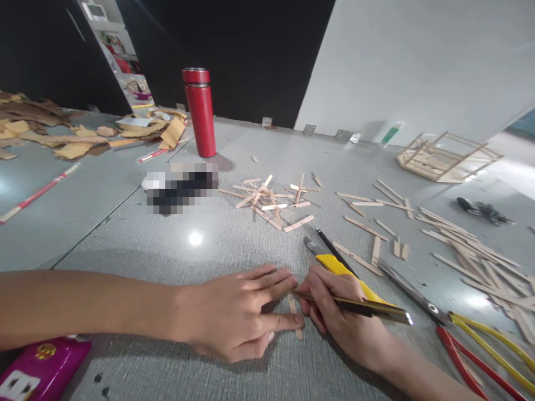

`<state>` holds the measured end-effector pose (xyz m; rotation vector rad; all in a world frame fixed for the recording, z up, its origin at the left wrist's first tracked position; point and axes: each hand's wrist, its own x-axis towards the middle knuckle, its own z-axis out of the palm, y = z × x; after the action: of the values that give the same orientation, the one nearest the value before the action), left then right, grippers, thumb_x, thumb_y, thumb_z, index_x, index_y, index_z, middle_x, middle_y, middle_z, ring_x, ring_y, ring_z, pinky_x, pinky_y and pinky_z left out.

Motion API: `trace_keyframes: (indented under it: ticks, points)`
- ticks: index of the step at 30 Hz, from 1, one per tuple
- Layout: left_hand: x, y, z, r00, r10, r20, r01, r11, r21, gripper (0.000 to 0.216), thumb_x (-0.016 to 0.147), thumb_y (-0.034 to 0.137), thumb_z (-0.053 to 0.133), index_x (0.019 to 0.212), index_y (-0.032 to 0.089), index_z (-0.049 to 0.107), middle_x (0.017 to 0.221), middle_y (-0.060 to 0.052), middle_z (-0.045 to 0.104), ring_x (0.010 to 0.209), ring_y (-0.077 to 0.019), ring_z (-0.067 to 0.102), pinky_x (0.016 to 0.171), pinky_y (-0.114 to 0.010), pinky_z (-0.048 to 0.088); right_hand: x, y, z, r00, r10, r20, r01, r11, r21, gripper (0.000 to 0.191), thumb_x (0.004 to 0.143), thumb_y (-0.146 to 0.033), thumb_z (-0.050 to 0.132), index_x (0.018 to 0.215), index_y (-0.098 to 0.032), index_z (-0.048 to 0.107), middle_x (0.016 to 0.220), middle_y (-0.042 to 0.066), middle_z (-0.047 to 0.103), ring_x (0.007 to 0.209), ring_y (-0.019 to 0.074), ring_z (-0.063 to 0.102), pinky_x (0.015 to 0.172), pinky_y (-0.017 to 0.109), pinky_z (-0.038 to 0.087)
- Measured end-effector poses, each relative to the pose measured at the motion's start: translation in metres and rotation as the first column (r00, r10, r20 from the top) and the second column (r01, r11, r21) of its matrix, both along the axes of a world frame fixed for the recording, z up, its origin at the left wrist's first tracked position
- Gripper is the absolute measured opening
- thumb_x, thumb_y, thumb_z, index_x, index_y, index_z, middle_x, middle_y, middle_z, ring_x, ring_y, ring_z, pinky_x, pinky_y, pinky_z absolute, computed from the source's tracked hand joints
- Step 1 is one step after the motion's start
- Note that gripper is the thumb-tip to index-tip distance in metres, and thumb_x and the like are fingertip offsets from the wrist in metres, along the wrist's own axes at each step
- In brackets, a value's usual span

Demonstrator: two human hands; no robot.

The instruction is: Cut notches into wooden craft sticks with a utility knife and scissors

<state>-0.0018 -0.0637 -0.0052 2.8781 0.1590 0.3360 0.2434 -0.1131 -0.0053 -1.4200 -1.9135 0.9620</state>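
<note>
My left hand (246, 314) lies palm down with its fingers stretched out, pressing a short wooden craft stick (298, 334) against the grey tabletop. Part of that stick is hidden under the fingers. In my right hand (338, 312) is a slim, dark craft knife (376, 309) with a shiny metal end, gripped like a pen. Its tip meets the stick just beside my left fingertips. Right behind my right hand lie a yellow utility knife (334, 264) and a black pen (334, 245). Large scissors (434, 312) with yellow and red handles rest to the right.
Several cut sticks (267, 203) are scattered ahead, and a heap of longer sticks (480, 256) is on the right. A red flask (200, 114) stands upright at the back. Cardboard scraps (79, 136), a wooden stick frame (447, 159) and a purple case (50, 365) also occupy the table.
</note>
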Motion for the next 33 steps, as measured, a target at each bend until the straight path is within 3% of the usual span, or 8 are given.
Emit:
trace_keyframes:
  ticks: [9,16,21,29,33]
  points:
    - [-0.0002,-0.0001,-0.0007,1.000,0.002,0.005,-0.002,1.000,-0.005,0.048,0.105,0.027,0.049,0.152,0.018,0.055,0.167,-0.021,0.036,0.156,-0.0357,0.035,0.128,-0.050,0.032,0.0017,0.0021,-0.0026,0.994,0.033,0.102,-0.043,0.994,0.097,0.041,0.112,-0.036,0.040,0.072,-0.026,0.040,0.059,-0.005,0.051,0.050,0.0136,0.045,0.053,0.030,0.036]
    - [-0.0004,-0.0006,-0.0009,1.000,-0.003,-0.011,0.003,1.000,-0.002,0.048,0.106,0.027,0.046,0.153,0.017,0.054,0.166,-0.024,0.035,0.156,-0.0362,0.033,0.129,-0.050,0.029,0.0016,-0.0018,-0.0008,1.000,0.010,0.029,-0.012,0.997,0.076,0.046,0.113,-0.041,0.036,0.070,-0.026,0.042,0.055,-0.005,0.053,0.046,0.0131,0.047,0.051,0.030,0.038]
    - [-0.0001,0.0003,0.0000,1.000,-0.002,0.000,0.002,1.000,-0.004,0.048,0.105,0.027,0.049,0.152,0.018,0.055,0.168,-0.021,0.034,0.156,-0.0358,0.034,0.128,-0.051,0.031,0.0003,-0.0016,-0.0018,1.000,-0.004,0.008,0.004,1.000,0.026,0.045,0.113,-0.043,0.038,0.072,-0.026,0.045,0.054,-0.005,0.053,0.045,0.0131,0.048,0.049,0.030,0.039]
    - [0.0003,0.0011,-0.0006,1.000,-0.005,0.002,0.005,1.000,0.005,0.048,0.106,0.027,0.047,0.152,0.017,0.054,0.166,-0.024,0.036,0.156,-0.0368,0.033,0.129,-0.050,0.029,0.0036,0.0041,-0.0031,0.986,0.067,0.150,-0.088,0.987,0.137,0.035,0.109,-0.030,0.045,0.074,-0.025,0.041,0.063,-0.004,0.049,0.055,0.0147,0.042,0.056,0.031,0.034]
    - [0.0001,0.0007,0.0001,0.999,-0.005,-0.031,0.005,1.000,0.010,0.049,0.106,0.028,0.047,0.154,0.017,0.051,0.167,-0.024,0.035,0.157,-0.0364,0.029,0.129,-0.050,0.028,0.0026,0.0040,-0.0016,0.987,0.088,0.136,-0.106,0.985,0.135,0.036,0.109,-0.029,0.044,0.073,-0.025,0.042,0.064,-0.004,0.050,0.055,0.0140,0.042,0.055,0.030,0.035]
